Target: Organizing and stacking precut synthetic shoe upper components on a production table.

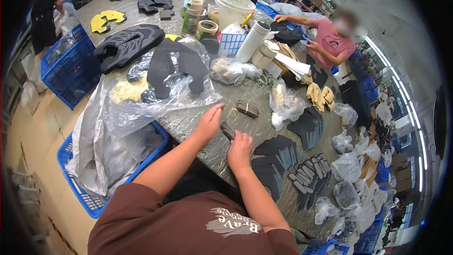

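My left hand (209, 121) lies flat and open on the grey table (188, 118), fingers stretched toward a small bundle of dark strips (247, 108). My right hand (239, 148) presses on a small stack of dark grey flat pieces (228, 130) near the table's front edge. To the right of that hand lie fanned piles of black cut pieces (278, 151) and printed grey pieces (310, 174).
A clear plastic sheet with black shaped parts (177, 68) covers the table to the left. Blue crates (71, 63) stand on the floor at left. White buckets, tape rolls and bags crowd the far side, where another person (330, 40) in a pink shirt works.
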